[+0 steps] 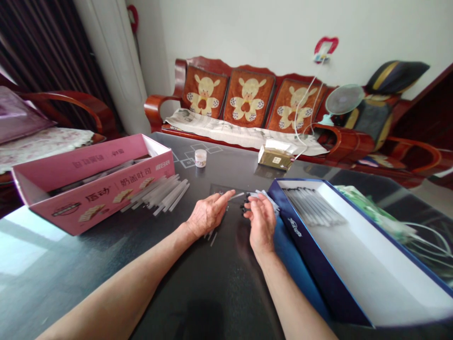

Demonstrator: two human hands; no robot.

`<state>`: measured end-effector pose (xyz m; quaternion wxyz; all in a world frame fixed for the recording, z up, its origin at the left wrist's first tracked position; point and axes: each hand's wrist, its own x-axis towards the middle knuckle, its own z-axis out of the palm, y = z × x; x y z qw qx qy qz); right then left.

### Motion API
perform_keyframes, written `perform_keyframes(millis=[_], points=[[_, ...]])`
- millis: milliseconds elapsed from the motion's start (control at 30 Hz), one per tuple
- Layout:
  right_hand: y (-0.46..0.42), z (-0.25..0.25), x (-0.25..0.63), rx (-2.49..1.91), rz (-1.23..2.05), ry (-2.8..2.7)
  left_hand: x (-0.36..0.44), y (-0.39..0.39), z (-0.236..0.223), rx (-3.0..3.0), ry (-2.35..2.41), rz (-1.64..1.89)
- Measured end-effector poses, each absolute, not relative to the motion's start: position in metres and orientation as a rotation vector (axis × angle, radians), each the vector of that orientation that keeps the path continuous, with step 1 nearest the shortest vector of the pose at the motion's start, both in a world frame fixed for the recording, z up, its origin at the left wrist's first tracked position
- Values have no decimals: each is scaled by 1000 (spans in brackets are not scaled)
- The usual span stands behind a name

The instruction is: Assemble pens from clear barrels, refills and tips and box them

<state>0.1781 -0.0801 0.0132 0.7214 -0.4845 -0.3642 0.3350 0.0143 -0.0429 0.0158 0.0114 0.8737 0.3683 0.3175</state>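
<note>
The open left hand (207, 215) pointed at a thin white stick (238, 195). I could not tell if the curled right hand (262, 222) held anything.

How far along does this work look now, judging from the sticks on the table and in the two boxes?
Done: a tidy row of thin white sticks lies in the blue box. In hand: the left hand is beside one thin stick; the right hand is over small dark pieces. Left: a loose heap of white sticks beside the pink carton.
</note>
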Motion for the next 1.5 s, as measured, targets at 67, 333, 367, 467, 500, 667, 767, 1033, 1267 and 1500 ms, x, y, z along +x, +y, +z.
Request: perform_keyframes(millis=[67,333,367,467,500,667,767,1033,1267,1500], points=[[-76,13,190,-1123,597,-775,13,-42,16,2699,1271,1025],[-80,6,209,-1496,-9,-1613,14,-42,18,2665,1494,869],[-82,6,207,-1546,-40,-1711,15,-42,18,2673,1483,855],[-87,7,201,-1681,-115,-1850,14,-43,20,2701,1449,831],[-88,7,200,-1707,-133,-1867,14,-43,20,2713,1436,825],[-87,7,198,-1682,-189,-1839,14,-42,20,2780,1360,835],[-84,6,195,-1477,-78,-1698,15,-42,17,2792,1292,905],[-83,1,180,-1202,320,-1543,16,-43,18,2903,1186,844],[-83,-1,180,-1273,500,-1387,17,-43,18,2914,1156,822],[-83,-3,178,-1289,513,-1418,16,-42,17,2943,1124,769]])
